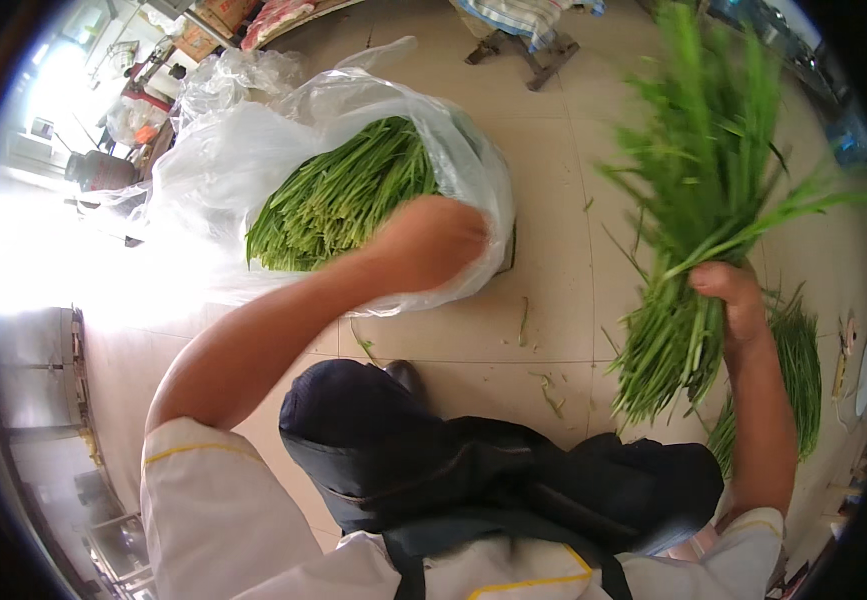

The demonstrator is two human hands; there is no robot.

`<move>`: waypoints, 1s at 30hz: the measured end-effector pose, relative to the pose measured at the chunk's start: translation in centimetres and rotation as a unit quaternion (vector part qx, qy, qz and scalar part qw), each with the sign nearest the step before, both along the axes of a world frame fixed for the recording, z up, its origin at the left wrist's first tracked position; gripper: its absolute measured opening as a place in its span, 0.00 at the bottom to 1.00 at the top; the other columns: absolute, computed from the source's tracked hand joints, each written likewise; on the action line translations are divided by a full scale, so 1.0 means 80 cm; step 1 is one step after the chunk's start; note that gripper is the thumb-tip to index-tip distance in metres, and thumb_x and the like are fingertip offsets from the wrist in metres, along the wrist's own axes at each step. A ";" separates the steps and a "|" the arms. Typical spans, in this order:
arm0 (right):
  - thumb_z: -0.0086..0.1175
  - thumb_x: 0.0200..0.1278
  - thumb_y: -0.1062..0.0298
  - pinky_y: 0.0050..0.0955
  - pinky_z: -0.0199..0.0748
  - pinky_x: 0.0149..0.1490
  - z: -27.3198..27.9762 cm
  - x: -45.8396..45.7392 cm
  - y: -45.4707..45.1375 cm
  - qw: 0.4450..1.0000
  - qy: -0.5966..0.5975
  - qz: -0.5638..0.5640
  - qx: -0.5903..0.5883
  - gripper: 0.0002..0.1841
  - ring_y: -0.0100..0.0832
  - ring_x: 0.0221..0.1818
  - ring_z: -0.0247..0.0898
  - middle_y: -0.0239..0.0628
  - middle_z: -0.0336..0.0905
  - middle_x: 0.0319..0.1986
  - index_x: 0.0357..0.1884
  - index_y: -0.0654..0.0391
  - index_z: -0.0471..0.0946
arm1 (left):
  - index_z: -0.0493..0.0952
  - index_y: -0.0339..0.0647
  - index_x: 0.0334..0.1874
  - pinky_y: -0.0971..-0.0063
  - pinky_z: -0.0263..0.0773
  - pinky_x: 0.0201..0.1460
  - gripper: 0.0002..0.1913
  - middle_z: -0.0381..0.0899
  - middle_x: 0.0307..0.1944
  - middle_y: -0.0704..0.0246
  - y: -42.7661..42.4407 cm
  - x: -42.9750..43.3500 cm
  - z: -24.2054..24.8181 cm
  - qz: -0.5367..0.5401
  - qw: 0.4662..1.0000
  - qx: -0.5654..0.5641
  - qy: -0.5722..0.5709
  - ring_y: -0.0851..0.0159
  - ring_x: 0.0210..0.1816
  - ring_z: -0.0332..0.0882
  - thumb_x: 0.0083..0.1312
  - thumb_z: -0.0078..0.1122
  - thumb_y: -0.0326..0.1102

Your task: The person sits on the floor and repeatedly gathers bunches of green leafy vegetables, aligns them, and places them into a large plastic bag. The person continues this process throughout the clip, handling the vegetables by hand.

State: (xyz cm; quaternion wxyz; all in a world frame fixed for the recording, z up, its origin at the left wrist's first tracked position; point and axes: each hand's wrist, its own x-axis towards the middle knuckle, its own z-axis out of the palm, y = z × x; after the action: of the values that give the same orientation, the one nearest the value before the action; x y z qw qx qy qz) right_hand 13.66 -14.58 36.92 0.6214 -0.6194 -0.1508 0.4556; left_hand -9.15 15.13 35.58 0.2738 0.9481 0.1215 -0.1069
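My right hand (733,296) grips a large bunch of Chinese chives (703,187) around its middle. The green leaves fan upward, blurred by motion, and the pale cut stems hang below my fist. At the left, a clear plastic bag (471,150) lies open on the floor. Inside it is a thick pile of chives (343,202), cut ends towards me. My left hand (437,240) reaches into the bag's mouth, against its right inner side. That hand is curled and blurred, with its fingers hidden, so any hold on the plastic is unclear.
More chives (797,367) lie on the tiled floor (538,187) behind my right forearm. Loose scraps (549,394) are scattered before my knees. A low stool (527,56) with a striped cloth stands ahead. A gas cylinder (99,171) is at the far left.
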 end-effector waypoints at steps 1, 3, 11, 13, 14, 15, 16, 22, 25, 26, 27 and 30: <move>0.65 0.51 0.67 0.36 0.81 0.49 0.011 -0.018 0.030 0.999 -0.016 0.036 -0.008 0.25 0.35 0.43 0.81 0.41 0.83 0.42 0.54 0.64 0.78 | 0.82 0.41 0.34 0.53 0.78 0.45 0.11 0.84 0.36 0.57 0.047 -0.031 0.018 0.017 0.995 0.077 0.062 0.46 0.42 0.82 0.68 0.56 0.39; 0.65 0.50 0.68 0.34 0.81 0.49 0.028 -0.052 0.091 0.989 0.022 0.139 -0.044 0.27 0.34 0.43 0.81 0.41 0.83 0.43 0.55 0.65 0.77 | 0.82 0.41 0.35 0.51 0.77 0.45 0.12 0.83 0.34 0.56 0.102 -0.099 0.054 0.079 0.949 0.272 0.139 0.46 0.42 0.83 0.69 0.58 0.42; 0.65 0.54 0.68 0.32 0.80 0.36 -0.009 -0.192 0.316 0.877 0.099 0.425 -0.200 0.13 0.30 0.27 0.79 0.38 0.84 0.29 0.40 0.63 0.84 | 0.78 0.49 0.62 0.60 0.68 0.55 0.39 0.75 0.53 0.63 0.166 -0.235 0.153 0.174 0.724 0.576 -0.336 0.56 0.54 0.70 0.45 0.88 0.40; 0.66 0.54 0.67 0.32 0.79 0.34 -0.022 -0.217 0.354 0.861 0.093 0.453 -0.214 0.12 0.30 0.25 0.79 0.38 0.84 0.27 0.38 0.63 0.85 | 0.75 0.52 0.68 0.62 0.66 0.56 0.40 0.76 0.54 0.62 0.201 -0.231 0.139 0.223 0.723 0.585 -0.294 0.58 0.56 0.71 0.51 0.84 0.41; 0.66 0.54 0.67 0.32 0.79 0.33 -0.029 -0.227 0.369 0.848 0.084 0.459 -0.250 0.12 0.31 0.24 0.79 0.38 0.84 0.26 0.38 0.63 0.85 | 0.75 0.52 0.68 0.63 0.68 0.51 0.36 0.79 0.50 0.62 0.219 -0.227 0.131 0.219 0.753 0.535 -0.314 0.60 0.52 0.74 0.56 0.81 0.41; 0.65 0.55 0.67 0.31 0.80 0.33 -0.035 -0.231 0.394 0.843 0.121 0.460 -0.249 0.10 0.31 0.24 0.79 0.38 0.84 0.26 0.36 0.61 0.85 | 0.78 0.50 0.65 0.66 0.70 0.46 0.29 0.81 0.44 0.65 0.236 -0.230 0.130 0.257 0.798 0.473 -0.269 0.64 0.46 0.77 0.61 0.78 0.41; 0.65 0.55 0.67 0.31 0.80 0.33 -0.042 -0.231 0.412 0.845 0.138 0.455 -0.245 0.09 0.31 0.24 0.79 0.37 0.84 0.26 0.35 0.61 0.84 | 0.81 0.46 0.59 0.71 0.69 0.40 0.21 0.80 0.36 0.69 0.246 -0.230 0.125 0.341 0.845 0.292 -0.292 0.69 0.38 0.74 0.65 0.73 0.41; 0.57 0.61 0.64 0.32 0.81 0.34 -0.092 -0.239 0.603 0.858 0.227 0.460 -0.039 0.09 0.31 0.23 0.80 0.38 0.84 0.25 0.32 0.58 0.82 | 0.84 0.40 0.47 0.86 0.66 0.29 0.09 0.78 0.30 0.74 0.272 -0.241 0.159 0.406 0.729 -0.218 -0.506 0.77 0.29 0.75 0.76 0.58 0.35; 0.55 0.62 0.63 0.30 0.81 0.36 -0.117 -0.257 0.696 0.913 0.206 0.352 0.011 0.10 0.32 0.23 0.80 0.37 0.84 0.25 0.31 0.59 0.81 | 0.80 0.36 0.50 0.90 0.64 0.35 0.10 0.77 0.38 0.73 0.276 -0.244 0.164 0.380 0.750 -0.206 -0.500 0.78 0.37 0.71 0.77 0.51 0.33; 0.57 0.61 0.60 0.31 0.81 0.37 -0.128 -0.267 0.719 0.925 0.235 0.300 0.000 0.11 0.33 0.23 0.79 0.37 0.84 0.24 0.31 0.58 0.82 | 0.80 0.36 0.52 0.90 0.65 0.35 0.11 0.78 0.40 0.71 0.281 -0.249 0.166 0.338 0.769 -0.201 -0.504 0.77 0.38 0.72 0.78 0.51 0.33; 0.60 0.56 0.58 0.42 0.81 0.47 -0.142 -0.279 0.733 0.944 0.218 0.248 -0.014 0.15 0.40 0.35 0.82 0.45 0.86 0.34 0.38 0.59 0.82 | 0.79 0.35 0.54 0.91 0.66 0.35 0.12 0.79 0.43 0.69 0.287 -0.254 0.166 0.295 0.787 -0.196 -0.506 0.77 0.39 0.73 0.78 0.51 0.34; 0.60 0.59 0.56 0.46 0.73 0.61 -0.207 -0.323 0.743 0.973 0.154 0.131 -0.107 0.23 0.46 0.55 0.77 0.55 0.80 0.55 0.49 0.65 0.82 | 0.75 0.34 0.61 0.89 0.69 0.36 0.15 0.81 0.50 0.64 0.296 -0.273 0.156 0.238 0.771 -0.296 -0.511 0.75 0.41 0.74 0.78 0.50 0.35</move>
State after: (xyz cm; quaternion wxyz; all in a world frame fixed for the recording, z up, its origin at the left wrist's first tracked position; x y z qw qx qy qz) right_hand -12.22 44.87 20.38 0.5018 -0.5797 -0.0838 0.6365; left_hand -30.97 38.79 48.08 0.5794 0.6760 0.1474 0.4308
